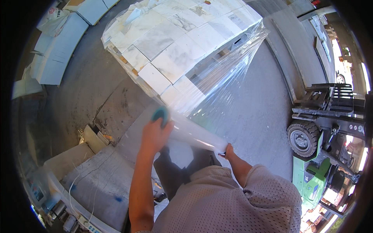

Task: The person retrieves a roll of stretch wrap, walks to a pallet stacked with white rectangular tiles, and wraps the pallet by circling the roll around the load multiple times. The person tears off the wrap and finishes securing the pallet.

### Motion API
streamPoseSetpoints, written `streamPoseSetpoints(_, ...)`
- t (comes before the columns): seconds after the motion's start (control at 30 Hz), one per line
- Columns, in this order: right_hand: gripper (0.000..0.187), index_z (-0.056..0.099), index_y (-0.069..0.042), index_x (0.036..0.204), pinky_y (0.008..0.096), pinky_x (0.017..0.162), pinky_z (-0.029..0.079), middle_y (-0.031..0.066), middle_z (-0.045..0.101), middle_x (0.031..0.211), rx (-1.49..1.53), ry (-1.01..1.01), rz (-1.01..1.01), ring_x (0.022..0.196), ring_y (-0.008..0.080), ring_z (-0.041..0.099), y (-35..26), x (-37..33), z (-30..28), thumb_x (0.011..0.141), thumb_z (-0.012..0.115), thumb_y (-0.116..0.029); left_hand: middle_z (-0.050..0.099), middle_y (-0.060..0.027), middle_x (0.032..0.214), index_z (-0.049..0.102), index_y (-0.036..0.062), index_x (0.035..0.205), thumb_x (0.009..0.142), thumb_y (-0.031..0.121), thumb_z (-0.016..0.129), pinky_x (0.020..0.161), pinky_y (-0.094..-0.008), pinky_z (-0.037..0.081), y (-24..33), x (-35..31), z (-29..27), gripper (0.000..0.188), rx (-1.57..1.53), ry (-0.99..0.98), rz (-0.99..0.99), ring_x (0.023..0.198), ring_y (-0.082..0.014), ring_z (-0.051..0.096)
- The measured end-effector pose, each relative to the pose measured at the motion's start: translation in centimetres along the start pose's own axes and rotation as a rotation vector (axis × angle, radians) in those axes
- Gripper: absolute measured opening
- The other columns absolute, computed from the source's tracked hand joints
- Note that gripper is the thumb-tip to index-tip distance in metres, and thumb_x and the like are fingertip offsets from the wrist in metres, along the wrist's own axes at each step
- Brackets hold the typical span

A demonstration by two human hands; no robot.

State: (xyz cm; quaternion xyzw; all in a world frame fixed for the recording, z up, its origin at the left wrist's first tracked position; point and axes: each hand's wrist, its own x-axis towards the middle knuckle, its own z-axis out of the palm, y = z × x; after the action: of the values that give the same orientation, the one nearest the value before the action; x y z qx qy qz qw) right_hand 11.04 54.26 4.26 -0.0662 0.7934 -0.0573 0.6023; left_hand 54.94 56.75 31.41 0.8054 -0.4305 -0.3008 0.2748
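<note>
Between my two hands a large roll of clear stretch film (194, 134) lies at a slant, its left end higher in the view. My left hand (155, 134) is closed on that left end, around a blurred teal core. Closed at the lower right end of the roll is my right hand (230, 152), its fingers partly hidden. A sheet of film (229, 77) stretches from the roll to the stack ahead and gathers into creases at its right corner. That stack holds white, grey-veined stone tiles (175, 50), with film around its sides.
A green forklift (311, 182) with black forks stands at the right. Long flat slabs (293, 58) lie at the far right. White panels (64, 48) and a white sack (54, 21) are at the far left. A worn bench (95, 186) with cords sits at the lower left.
</note>
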Motion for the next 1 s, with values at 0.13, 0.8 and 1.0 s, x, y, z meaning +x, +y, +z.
streamPoseSetpoints(0.13,0.046,0.046,-0.013,0.129,0.0562,0.076,0.054,0.0125,0.049,0.125,0.138,-0.033,0.008,0.113,0.0344,0.053,6.5,-0.6,8.7,0.096,0.029,-0.041,0.059,-0.0294,0.083,0.060,-0.0056,0.087,0.087,0.043,0.058,0.072,-0.0487,0.046,-5.2,1.3,-5.8,0.049,0.079,-0.126,0.043,0.080,-0.0454,0.058)
streamPoseSetpoints(0.8,0.045,0.051,-0.017,0.124,0.0532,0.086,0.048,0.0078,0.051,0.128,0.922,0.142,0.167,0.114,0.0313,0.051,21.5,-13.4,42.8,0.092,0.034,-0.043,0.063,-0.0279,0.079,0.064,-0.0025,0.084,0.087,0.047,0.055,0.069,-0.0500,0.048,-14.8,22.1,-23.4,0.051,0.164,-0.578,0.555,0.077,-0.0440,0.061)
streamPoseSetpoints(1.0,0.042,0.053,-0.021,0.120,0.0523,0.085,0.048,0.0048,0.056,0.120,0.982,0.226,0.275,0.108,0.0277,0.054,22.2,-17.7,51.6,0.091,0.034,-0.044,0.063,-0.0273,0.078,0.064,-0.0036,0.084,0.087,0.049,0.054,0.068,-0.0491,0.048,-16.9,31.6,-26.9,0.053,0.174,-0.690,0.609,0.075,-0.0437,0.061)
